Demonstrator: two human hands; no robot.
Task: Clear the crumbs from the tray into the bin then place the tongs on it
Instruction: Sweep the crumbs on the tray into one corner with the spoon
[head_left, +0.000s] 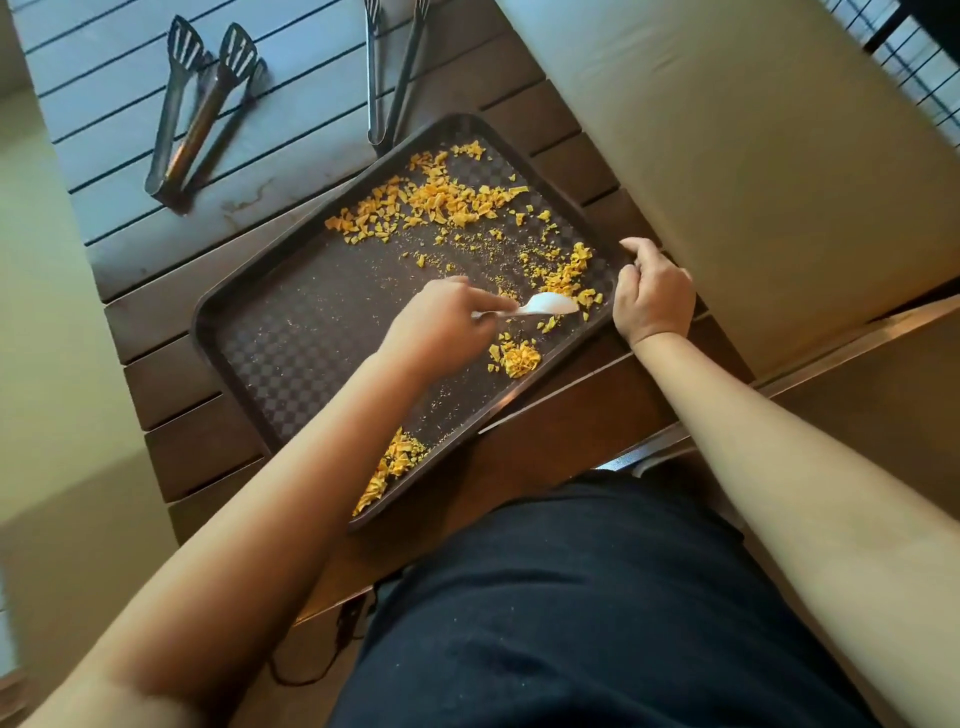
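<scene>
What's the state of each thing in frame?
tray: on the table, still strewn with crumbs
crumbs: scattered, mostly far and right side, small piles near edge
spoon: held low over the tray, bowl among crumbs
left hand: grips the spoon handle
right hand: holds the tray's right rim
spatula tongs: on the table, off tray
slim tongs: on the table, tip at tray's far rim

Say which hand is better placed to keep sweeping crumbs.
Left. The left hand holds the white plastic spoon among the orange crumbs, while the right hand grips the dark checkered tray rim.
</scene>
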